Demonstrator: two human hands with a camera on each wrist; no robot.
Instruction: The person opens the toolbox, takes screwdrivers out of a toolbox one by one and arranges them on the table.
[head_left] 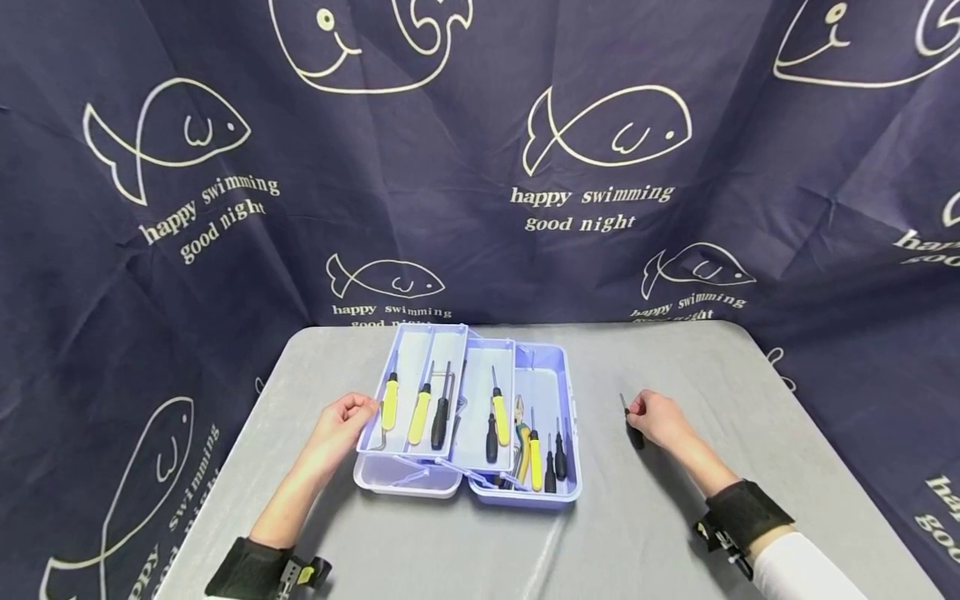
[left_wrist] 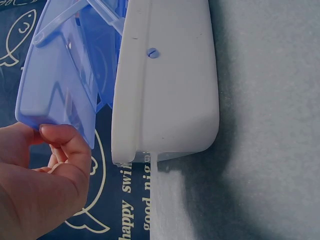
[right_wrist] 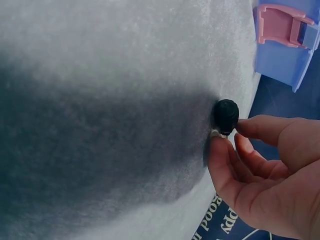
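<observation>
A light purple toolbox (head_left: 525, 500) stands open on the table, its trays folded out to the left. My left hand (head_left: 343, 427) pinches the near left corner of the upper tray (left_wrist: 55, 92) between thumb and fingers. In that tray lie two yellow-handled screwdrivers (head_left: 420, 417), a black screwdriver (head_left: 440, 423) and hex keys. To the right of the box, my right hand (head_left: 662, 419) pinches a small black-handled screwdriver (head_left: 636, 437) low over the table. Its handle end (right_wrist: 226, 116) faces the camera in the right wrist view; the fingers partly hide the rest.
The middle tray (head_left: 472, 358) holds a yellow and a black screwdriver. Pliers (head_left: 522, 433) and several screwdrivers lie in the bottom compartment. A grey cloth covers the table (head_left: 675, 533), with a dark blue fish-print curtain (head_left: 480, 167) behind it. A pink latch (right_wrist: 280, 25) sits on the box's side.
</observation>
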